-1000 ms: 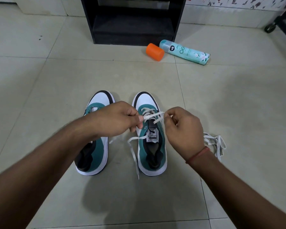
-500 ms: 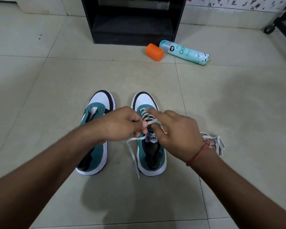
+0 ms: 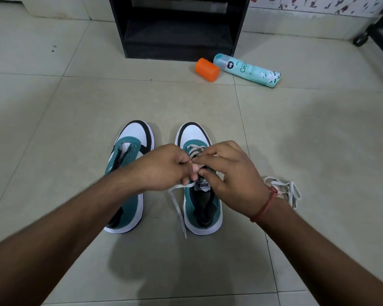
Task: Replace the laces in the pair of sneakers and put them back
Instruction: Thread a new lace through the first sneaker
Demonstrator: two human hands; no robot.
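Note:
Two teal, white and black sneakers stand side by side on the tiled floor, toes pointing away. The left sneaker (image 3: 128, 155) has no lace in its eyelets. The right sneaker (image 3: 199, 208) carries a white lace (image 3: 194, 150) crossed through its front eyelets; one free end (image 3: 177, 208) trails down its left side. My left hand (image 3: 164, 167) and my right hand (image 3: 230, 173) meet above the tongue, and both pinch the lace between thumb and fingers.
A loose bundle of white lace (image 3: 290, 191) lies on the floor right of my right wrist. Farther off, an orange cap (image 3: 207, 69) and a teal spray can (image 3: 248, 70) lie before a black shoe rack (image 3: 177, 27). A black wheeled frame (image 3: 376, 34) stands top right.
My hands were apart, stretching the lace between them; they have since closed together and dropped over the right sneaker's eyelets. The sneakers have not moved.

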